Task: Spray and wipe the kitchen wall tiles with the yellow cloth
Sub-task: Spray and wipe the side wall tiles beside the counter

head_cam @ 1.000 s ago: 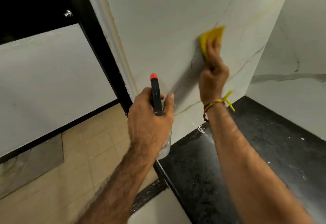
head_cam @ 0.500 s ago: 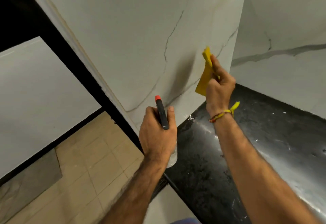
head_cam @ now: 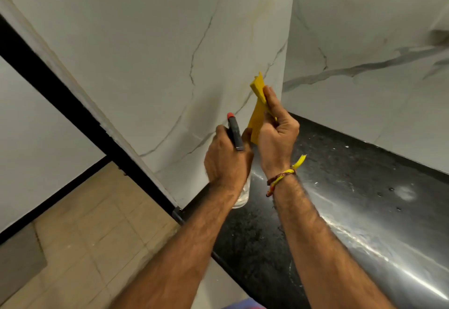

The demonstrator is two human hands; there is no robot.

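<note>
My right hand [head_cam: 277, 133] grips the folded yellow cloth [head_cam: 257, 116], which stands upright just off the white marble wall tiles [head_cam: 158, 53], near the inner corner. Whether the cloth touches the tile I cannot tell. My left hand [head_cam: 227, 160] holds a clear spray bottle [head_cam: 235, 133] with a dark head and a red nozzle tip pointing up at the wall. The bottle's clear base shows below my fist. The two hands are close together, almost touching, above the counter's left end.
A black stone counter [head_cam: 352, 199], wet and shiny, runs along the wall to the right. Its front edge [head_cam: 194, 231] drops to a beige tiled floor [head_cam: 85, 235] at lower left. A black frame [head_cam: 60, 94] borders the tiled wall's left end.
My right hand has come down and off the wall with the cloth, moving toward my left hand. The cloth has turned from flat on the tile to upright. The view has shifted left.
</note>
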